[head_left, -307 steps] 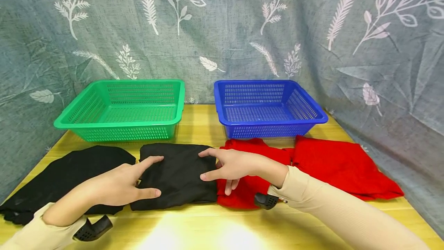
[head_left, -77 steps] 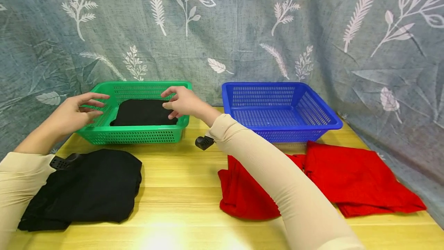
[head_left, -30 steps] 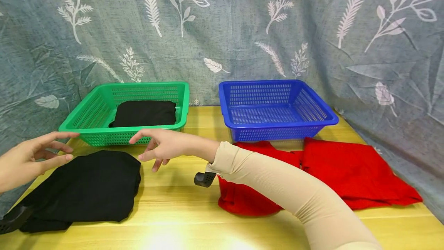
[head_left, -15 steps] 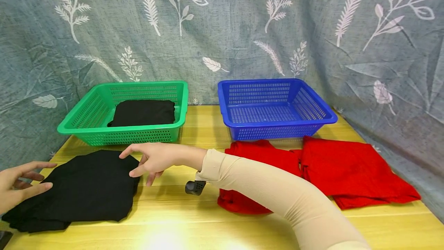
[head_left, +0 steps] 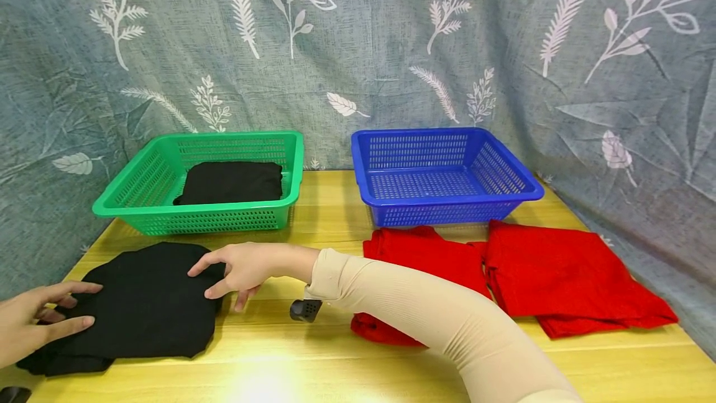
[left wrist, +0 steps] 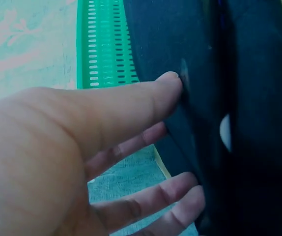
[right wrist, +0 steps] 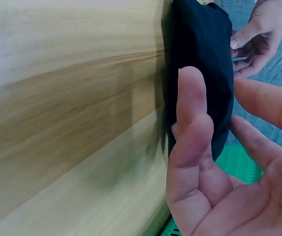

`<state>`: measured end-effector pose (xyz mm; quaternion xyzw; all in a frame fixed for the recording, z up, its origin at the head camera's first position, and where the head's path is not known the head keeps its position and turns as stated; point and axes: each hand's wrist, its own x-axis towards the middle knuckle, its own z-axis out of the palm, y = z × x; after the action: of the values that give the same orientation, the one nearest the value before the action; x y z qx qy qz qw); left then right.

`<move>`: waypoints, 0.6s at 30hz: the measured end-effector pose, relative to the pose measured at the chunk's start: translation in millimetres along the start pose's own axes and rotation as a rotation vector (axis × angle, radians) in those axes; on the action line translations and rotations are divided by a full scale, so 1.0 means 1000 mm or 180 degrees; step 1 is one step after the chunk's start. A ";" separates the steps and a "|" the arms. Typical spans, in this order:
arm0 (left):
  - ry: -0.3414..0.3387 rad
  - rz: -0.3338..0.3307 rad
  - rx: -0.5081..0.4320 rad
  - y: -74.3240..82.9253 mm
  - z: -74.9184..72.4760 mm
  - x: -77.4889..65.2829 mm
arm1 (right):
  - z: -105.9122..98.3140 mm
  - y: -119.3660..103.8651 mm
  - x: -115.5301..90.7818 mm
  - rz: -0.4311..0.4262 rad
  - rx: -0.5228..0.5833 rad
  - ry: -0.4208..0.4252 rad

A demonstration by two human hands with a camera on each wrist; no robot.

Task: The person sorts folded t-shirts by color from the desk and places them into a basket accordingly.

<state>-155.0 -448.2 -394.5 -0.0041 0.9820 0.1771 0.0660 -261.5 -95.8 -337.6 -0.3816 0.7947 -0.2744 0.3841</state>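
Note:
A folded black cloth (head_left: pixel 148 310), perhaps a garment, lies on the table at the front left. My left hand (head_left: pixel 41 322) is over its left end, thumb and fingers spread; in the left wrist view the fingertips (left wrist: pixel 170 81) appear to touch the fabric. At the right edge of the same cloth is my right hand (head_left: pixel 240 269), with loosely bent fingers and nothing gripped. The right wrist view has this hand (right wrist: pixel 229 187) beside the cloth (right wrist: pixel 205 59); contact there is hard to tell. A second folded black cloth (head_left: pixel 232 180) lies inside the green basket (head_left: pixel 196 209).
A blue basket (head_left: pixel 447 201) stands at the back right of the wooden table (head_left: pixel 313 359). Two folded red cloths lie before it, one (head_left: pixel 431 257) partly hidden by my right sleeve, the other (head_left: pixel 570 272) farther right. A patterned curtain (head_left: pixel 358 36) hangs behind.
Earlier, one black cloth went from the table into the green basket. Since then both hands have come back from the basket and lowered to the sides of the remaining black cloth.

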 end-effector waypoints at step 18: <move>0.0180 0.0337 0.0298 0.026 0.002 -0.011 | -0.004 0.014 -0.013 0.0000 0.0033 -0.0115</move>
<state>-144.7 -422.9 -386.0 0.0459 0.9895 0.1340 0.0289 -264.9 -77.0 -340.1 -0.3845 0.7862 -0.2716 0.4004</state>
